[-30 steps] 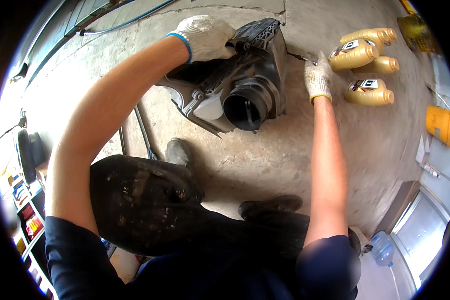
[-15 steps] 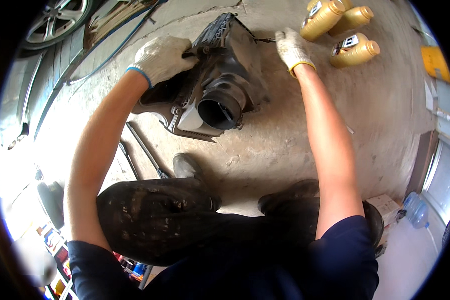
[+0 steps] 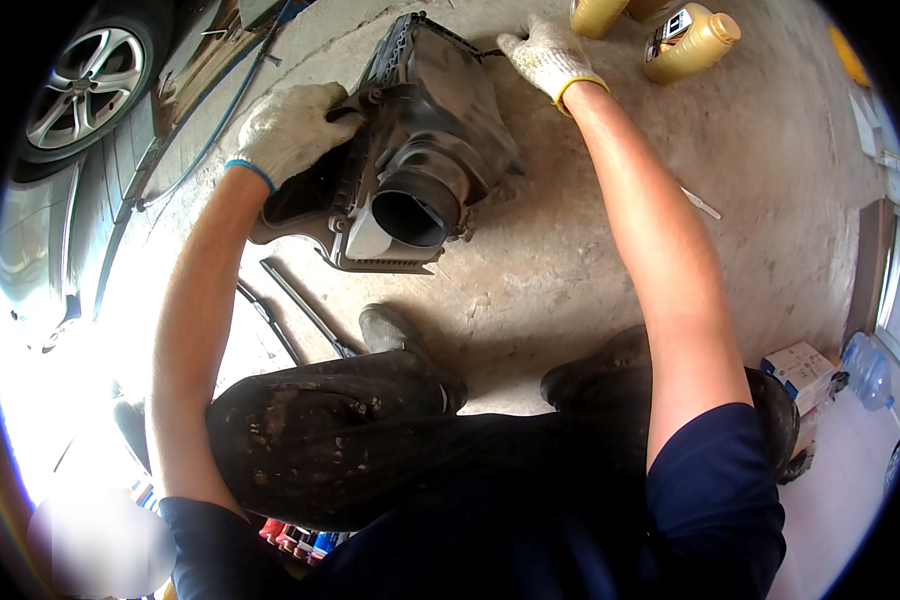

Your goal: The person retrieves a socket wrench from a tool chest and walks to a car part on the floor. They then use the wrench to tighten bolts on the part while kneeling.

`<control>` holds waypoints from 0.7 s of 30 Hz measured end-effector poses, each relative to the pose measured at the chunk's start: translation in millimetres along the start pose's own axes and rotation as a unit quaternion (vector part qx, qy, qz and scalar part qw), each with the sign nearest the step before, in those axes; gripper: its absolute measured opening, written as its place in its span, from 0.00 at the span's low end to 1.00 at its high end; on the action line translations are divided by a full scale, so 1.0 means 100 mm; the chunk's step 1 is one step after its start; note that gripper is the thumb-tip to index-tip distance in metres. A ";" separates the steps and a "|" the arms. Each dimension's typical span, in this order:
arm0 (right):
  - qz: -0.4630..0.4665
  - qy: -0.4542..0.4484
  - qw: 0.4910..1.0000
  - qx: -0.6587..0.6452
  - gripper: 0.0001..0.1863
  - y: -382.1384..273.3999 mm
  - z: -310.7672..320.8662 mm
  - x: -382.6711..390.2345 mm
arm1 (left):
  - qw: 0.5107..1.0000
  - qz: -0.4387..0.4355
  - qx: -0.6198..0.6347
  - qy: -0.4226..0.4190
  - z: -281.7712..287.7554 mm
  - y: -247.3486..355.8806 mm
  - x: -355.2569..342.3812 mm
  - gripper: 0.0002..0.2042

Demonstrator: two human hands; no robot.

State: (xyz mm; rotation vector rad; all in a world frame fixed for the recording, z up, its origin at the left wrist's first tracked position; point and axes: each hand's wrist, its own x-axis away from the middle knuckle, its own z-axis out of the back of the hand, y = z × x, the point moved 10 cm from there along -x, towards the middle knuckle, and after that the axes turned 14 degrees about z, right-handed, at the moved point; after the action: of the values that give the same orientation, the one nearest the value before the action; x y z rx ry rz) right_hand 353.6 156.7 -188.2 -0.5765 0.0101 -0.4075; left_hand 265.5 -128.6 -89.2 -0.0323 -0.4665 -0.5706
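Note:
A black plastic air filter housing [image 3: 455,90] with a wide round duct opening lies on the concrete floor in front of me. My left hand [image 3: 295,130], in a white knit glove with a blue cuff, has its fingers closed over the housing's left edge. On the far right side, my right hand [image 3: 547,57], gloved in white with a yellow cuff, is closed round a tool with a thin dark shaft [image 3: 492,52]. That shaft reaches to the housing's side. The tool's handle is hidden in the glove, and I cannot make out its tip.
Gold bottles [image 3: 692,45] stand right of my right hand. Two long black wiper-like strips [image 3: 305,305] lie near my left boot [image 3: 388,328]. A car wheel [image 3: 88,90] and a blue hose [image 3: 220,130] are at the left. A clear water jug [image 3: 867,370] sits at right.
The whole view has shifted, so the housing, hands and bottles appear higher and further left. Both hands keep their places at the housing, and the tool's shaft still reaches its side.

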 end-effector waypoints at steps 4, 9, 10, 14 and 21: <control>0.025 0.014 1.000 -0.013 0.18 -0.11 -0.01 0.05 | 1.000 -0.007 -0.005 0.013 0.04 0.00 0.02 0.21; 0.010 0.086 0.996 -0.016 0.18 -0.01 -0.04 -0.03 | 1.000 0.019 -0.007 0.001 -0.01 -0.05 0.01 0.20; -0.013 0.078 0.997 -0.011 0.19 -0.08 0.00 0.03 | 1.000 0.012 -0.004 0.004 0.01 -0.06 0.04 0.20; -0.008 0.019 0.999 0.024 0.20 0.04 0.01 -0.04 | 0.999 -0.024 -0.015 0.024 0.05 0.05 0.02 0.20; 0.006 0.019 0.999 0.050 0.19 0.10 -0.01 -0.08 | 1.000 -0.022 0.017 0.010 0.03 0.05 0.02 0.22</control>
State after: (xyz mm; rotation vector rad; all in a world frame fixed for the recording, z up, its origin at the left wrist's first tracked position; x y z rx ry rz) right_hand 350.3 166.8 -194.9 -0.4693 0.0286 -0.4053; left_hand 268.9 -124.8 -84.8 0.0163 -0.4592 -0.6049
